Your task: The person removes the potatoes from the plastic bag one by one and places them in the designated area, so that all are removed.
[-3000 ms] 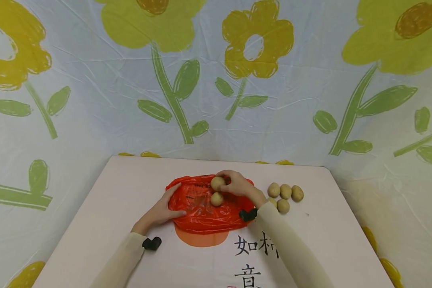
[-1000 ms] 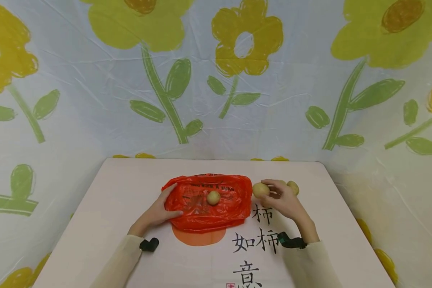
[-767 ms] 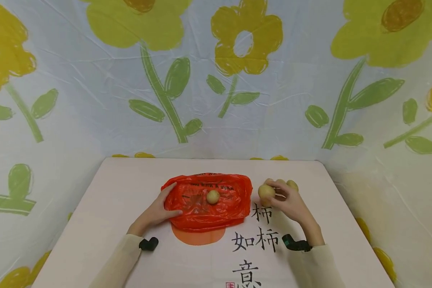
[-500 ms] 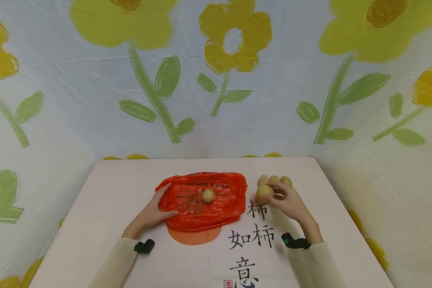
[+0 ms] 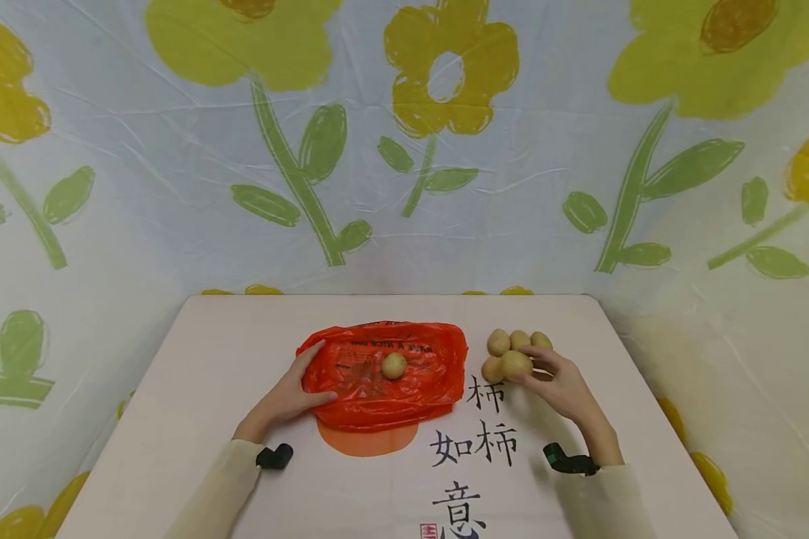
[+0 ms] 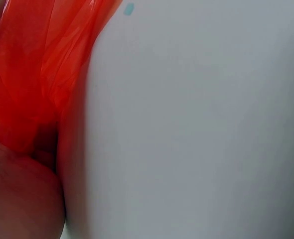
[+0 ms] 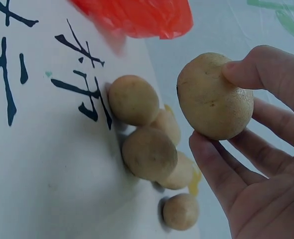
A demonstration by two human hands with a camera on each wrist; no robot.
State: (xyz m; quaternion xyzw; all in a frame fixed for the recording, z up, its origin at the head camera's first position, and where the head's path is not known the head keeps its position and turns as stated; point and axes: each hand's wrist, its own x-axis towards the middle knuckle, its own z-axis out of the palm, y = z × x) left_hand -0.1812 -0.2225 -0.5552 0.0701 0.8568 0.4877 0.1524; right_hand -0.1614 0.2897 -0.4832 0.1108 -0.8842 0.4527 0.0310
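My right hand (image 5: 562,385) pinches a potato (image 7: 212,94) between thumb and fingertips, close over a cluster of potatoes. Several of these lie together right of the bag, among them a near one (image 5: 492,369) and a back one (image 5: 499,342). On the left, my left hand (image 5: 288,389) holds the left end of a crumpled red plastic bag (image 5: 438,382), thumb and fingers spread round it. One potato (image 5: 394,366) sits on the bag's middle. The left wrist view shows red plastic (image 6: 32,74) against the palm, with most fingers hidden.
The table (image 5: 243,329) has a pale top with an orange shape (image 5: 367,443) and black brush characters (image 5: 457,513) near the front. A flower-patterned cloth (image 5: 499,209) hangs behind and at both sides. Dark straps with cameras (image 5: 569,460) circle both wrists.
My right hand took a potato off the bag and carried it right, over the cluster. Two potatoes on the bag have become one. My left hand stays at the bag's left end.
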